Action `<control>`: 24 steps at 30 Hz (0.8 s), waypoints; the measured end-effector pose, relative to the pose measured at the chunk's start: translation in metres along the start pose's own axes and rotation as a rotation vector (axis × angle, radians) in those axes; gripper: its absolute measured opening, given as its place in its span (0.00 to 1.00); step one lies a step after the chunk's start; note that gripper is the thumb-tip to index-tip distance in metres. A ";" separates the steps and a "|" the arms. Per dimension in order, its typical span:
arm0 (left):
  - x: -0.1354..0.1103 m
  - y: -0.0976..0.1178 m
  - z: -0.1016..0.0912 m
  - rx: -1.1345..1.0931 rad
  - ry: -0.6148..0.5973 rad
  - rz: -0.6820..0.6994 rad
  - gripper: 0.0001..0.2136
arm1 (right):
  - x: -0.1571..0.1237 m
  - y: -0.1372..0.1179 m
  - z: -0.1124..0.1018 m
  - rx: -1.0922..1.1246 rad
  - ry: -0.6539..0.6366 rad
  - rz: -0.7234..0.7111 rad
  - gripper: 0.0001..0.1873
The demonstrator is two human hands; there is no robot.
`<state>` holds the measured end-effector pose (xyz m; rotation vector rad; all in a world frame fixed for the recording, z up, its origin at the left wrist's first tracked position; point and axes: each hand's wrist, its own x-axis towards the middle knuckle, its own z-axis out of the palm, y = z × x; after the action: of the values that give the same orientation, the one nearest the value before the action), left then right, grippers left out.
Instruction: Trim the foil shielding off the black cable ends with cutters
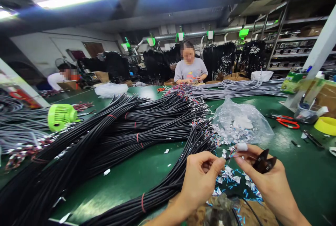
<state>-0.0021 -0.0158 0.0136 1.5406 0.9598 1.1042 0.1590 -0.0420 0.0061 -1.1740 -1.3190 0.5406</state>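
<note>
My left hand [201, 173] is closed in a pinch at the stripped end of a black cable. Thin coloured wires [232, 154] fan out from that end, just right of the left fingertips. My right hand [267, 177] pinches these wires between thumb and index finger; a white cover [242, 147] sits on one fingertip. Cutters [264, 162] with dark jaws are tucked in the right palm, their handles hidden. Large bundles of black cable [157, 133], tied with red bands, lie left of my hands. White scraps [229, 173] and blue wire bits [245, 193] are scattered beneath.
A clear plastic bag [241, 121] with scraps lies beyond my hands. Red-handled pliers [287, 121] and yellow tape [326, 125] are at right. A green fan [61, 117] stands at left, grey cables [236, 87] farther back. A co-worker [190, 66] sits opposite.
</note>
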 end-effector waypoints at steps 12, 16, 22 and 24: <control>0.000 0.000 0.000 0.045 0.018 0.014 0.17 | -0.002 -0.012 0.000 0.006 0.073 0.019 0.14; 0.000 0.000 0.001 0.061 0.030 0.017 0.17 | -0.002 -0.013 0.002 -0.021 0.084 0.005 0.12; 0.000 -0.001 0.001 0.053 0.049 0.018 0.16 | -0.003 -0.012 0.002 -0.082 0.079 -0.077 0.10; 0.000 -0.001 0.002 0.042 0.045 0.016 0.16 | -0.005 -0.011 0.002 -0.101 0.072 -0.101 0.10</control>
<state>-0.0005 -0.0157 0.0129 1.5663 1.0080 1.1406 0.1527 -0.0493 0.0128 -1.1912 -1.3486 0.3587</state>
